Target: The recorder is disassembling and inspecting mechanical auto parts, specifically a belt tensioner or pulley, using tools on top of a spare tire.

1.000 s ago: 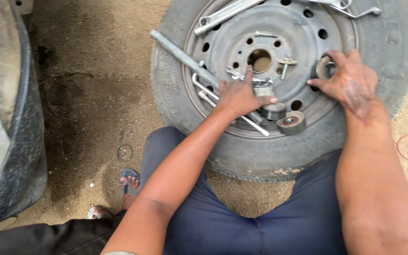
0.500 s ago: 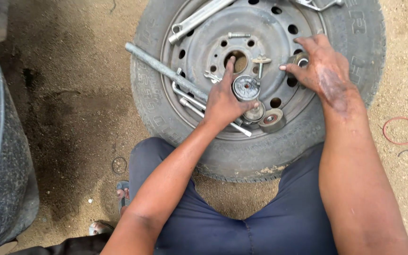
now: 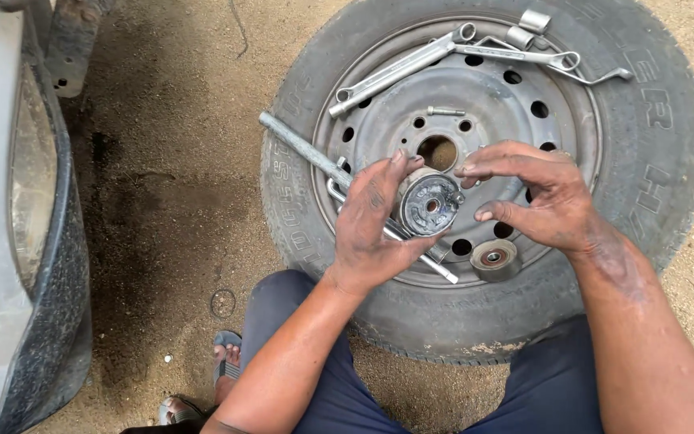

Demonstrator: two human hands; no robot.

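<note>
The left hand (image 3: 371, 229) has come up off the wheel rim (image 3: 524, 120) with a round dark pulley (image 3: 429, 205) in it — a second ago that hand was flat among the loose parts. Now its fingers curl half-closed around the pulley's back, thumb underneath, face turned up toward the person. The right hand (image 3: 544, 201), which was off at the rim's edge holding a small ring, has moved in just beside the pulley, fingers spread and loosely bent; I cannot tell whether it has anything in it. A second, smaller roller (image 3: 495, 259) lies just below the right hand. Beyond both hands, spanners (image 3: 399, 71) rest on the rim — so the work has shifted from sorting to examining one piece.
</note>
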